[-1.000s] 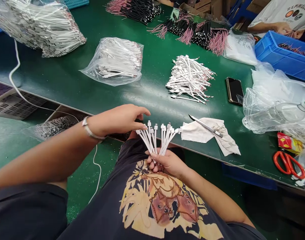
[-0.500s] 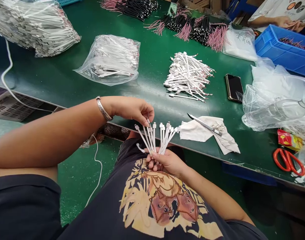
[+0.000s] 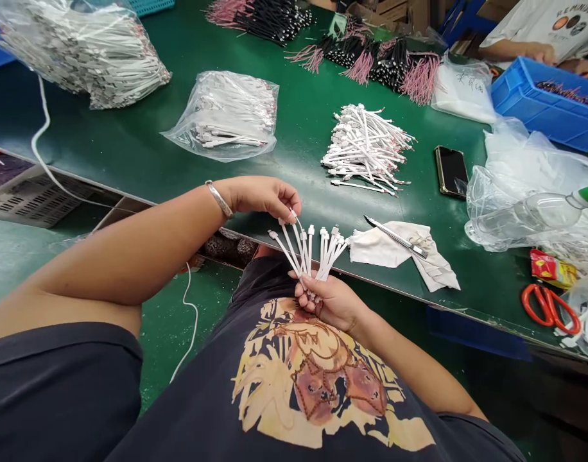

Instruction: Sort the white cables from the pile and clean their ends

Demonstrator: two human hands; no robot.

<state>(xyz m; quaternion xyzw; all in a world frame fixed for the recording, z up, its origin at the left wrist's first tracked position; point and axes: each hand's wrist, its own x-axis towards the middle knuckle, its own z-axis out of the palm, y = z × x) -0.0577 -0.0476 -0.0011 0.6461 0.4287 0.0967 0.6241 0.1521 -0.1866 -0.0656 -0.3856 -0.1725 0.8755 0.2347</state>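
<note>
A fanned bunch of short white cables (image 3: 328,253) with plug ends stands up from my right hand (image 3: 330,301), whose fingers are wrapped round the lower ends. Above the left part of the fan, my left hand (image 3: 275,197), with a silver bracelet at the wrist, pinches the top end of one white cable (image 3: 298,223), which bends between the fingertips. Some fingers of the left hand are hidden behind the thumb side. On the green table beyond lies a loose pile of similar white cables (image 3: 366,149).
Tweezers (image 3: 395,236) lie on a white cloth (image 3: 378,249) near the table edge. Rightward are a phone (image 3: 451,171), a clear bottle (image 3: 525,218) and red-handled scissors (image 3: 549,309). Bagged cables (image 3: 236,109) lie at back left. A co-worker's arm (image 3: 520,51) is behind a blue bin (image 3: 544,109).
My left hand has lifted slightly from the plug ends, and the pinched cable now bends. A loose cable that stuck out left of my right hand no longer shows there. The view has shifted slightly.
</note>
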